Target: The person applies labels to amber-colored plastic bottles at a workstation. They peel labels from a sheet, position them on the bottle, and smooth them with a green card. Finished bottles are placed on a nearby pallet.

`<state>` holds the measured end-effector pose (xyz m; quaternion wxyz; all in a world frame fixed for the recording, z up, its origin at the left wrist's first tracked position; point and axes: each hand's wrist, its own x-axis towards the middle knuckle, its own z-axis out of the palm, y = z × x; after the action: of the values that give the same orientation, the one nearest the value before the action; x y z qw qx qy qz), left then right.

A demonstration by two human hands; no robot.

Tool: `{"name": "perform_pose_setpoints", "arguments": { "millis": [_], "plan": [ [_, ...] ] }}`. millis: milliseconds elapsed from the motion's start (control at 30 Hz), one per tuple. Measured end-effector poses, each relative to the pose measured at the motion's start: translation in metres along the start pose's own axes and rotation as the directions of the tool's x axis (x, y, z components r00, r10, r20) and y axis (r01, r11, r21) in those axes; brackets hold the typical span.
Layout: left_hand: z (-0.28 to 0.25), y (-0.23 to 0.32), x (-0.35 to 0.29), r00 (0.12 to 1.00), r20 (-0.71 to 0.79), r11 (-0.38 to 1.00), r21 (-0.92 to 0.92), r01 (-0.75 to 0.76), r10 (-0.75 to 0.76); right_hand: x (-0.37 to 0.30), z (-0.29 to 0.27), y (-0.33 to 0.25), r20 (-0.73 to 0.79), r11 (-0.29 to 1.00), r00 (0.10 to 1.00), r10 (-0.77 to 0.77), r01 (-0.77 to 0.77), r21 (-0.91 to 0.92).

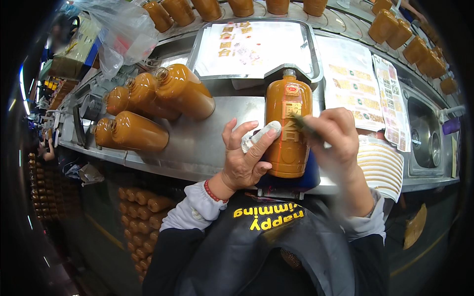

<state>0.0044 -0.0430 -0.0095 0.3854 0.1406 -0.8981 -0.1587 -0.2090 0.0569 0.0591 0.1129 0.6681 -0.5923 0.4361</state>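
Observation:
An amber-brown bottle point(290, 158) with gold lettering and a round red-gold emblem lies tilted before me, neck pointing away, on a dark blue support point(311, 180). A red light line runs down its front. My left hand point(247, 158) is at the bottle's left side, fingers spread, with white wrapping on some of them; one fingertip reaches the lettering. My right hand point(335, 135), smeared by motion, pinches a thin dark green piece point(302, 124) over the lettering. Whether that piece touches the glass I cannot tell.
Several like bottles point(185, 93) stand on the steel bench at left. Behind is a metal tray point(197, 61) with a white decal sheet. Decal sheets point(353, 84), a stack of gold-striped strips point(380, 165) and a sink point(425, 133) are at right. A bottle conveyor point(340, 22) runs along the back.

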Motion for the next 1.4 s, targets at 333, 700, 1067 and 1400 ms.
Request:
{"name": "perform_pose_setpoints", "arguments": {
  "millis": [333, 700, 1067, 1400],
  "plan": [
    [0.008, 0.022, -0.017, 0.980, 0.091, 0.982, -0.035, 0.183, -0.179, 0.042, -0.002, -0.010, 0.380, 0.947, 0.868, -0.318, 0.310, 0.084],
    [0.011, 0.014, -0.022, 0.978, 0.151, 0.988, -0.027, 0.150, -0.144, -0.022, -0.029, 0.016, 0.403, 0.858, 0.905, -0.139, -0.093, 0.506],
    [-0.005, -0.014, 0.066, 0.848, 0.289, 0.868, 0.098, -0.487, 0.444, -0.066, -0.022, 0.019, 0.082, 0.574, 0.781, 0.619, -0.521, 0.632],
    [-0.009, -0.002, 0.047, 0.845, 0.235, 0.851, 0.108, -0.514, 0.481, -0.051, -0.031, 0.017, 0.225, 0.678, 0.851, 0.474, -0.517, 0.523]
  ]
}}
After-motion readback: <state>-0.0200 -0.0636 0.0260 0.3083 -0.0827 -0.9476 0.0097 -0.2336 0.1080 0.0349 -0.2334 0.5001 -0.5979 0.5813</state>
